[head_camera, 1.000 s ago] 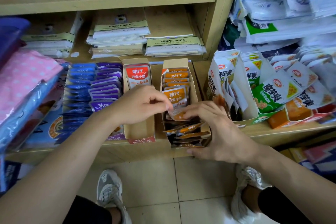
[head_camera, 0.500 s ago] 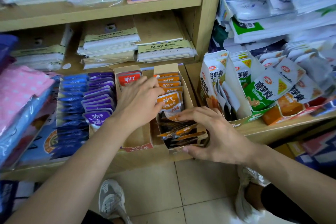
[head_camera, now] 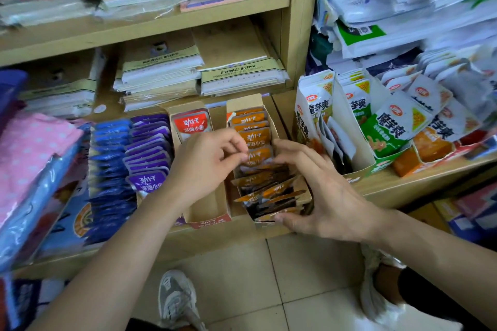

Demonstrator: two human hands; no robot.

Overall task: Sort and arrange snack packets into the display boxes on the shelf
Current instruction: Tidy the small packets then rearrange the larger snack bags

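The left hand (head_camera: 207, 166) pinches the front upright orange packet (head_camera: 255, 155) by its edge, apparently to stand it straight in the box (head_camera: 243, 101). The right hand (head_camera: 325, 191), fingers spread (holding nothing), braces the box's front. Half a second earlier the left fingers lay flatter.

The orange packets (head_camera: 254, 137) are printed with white characters, as is the red packet (head_camera: 191, 125). The display boxes (head_camera: 212, 212) are coloured tan. Beside them purple packets (head_camera: 150, 142) and blue packets (head_camera: 110, 142) are seen. A pink bag (head_camera: 32, 148) is dotted with white. The green-and-white packets (head_camera: 390, 126) are marked with yellow triangles. A grey shoe (head_camera: 174, 301) is edged in white.
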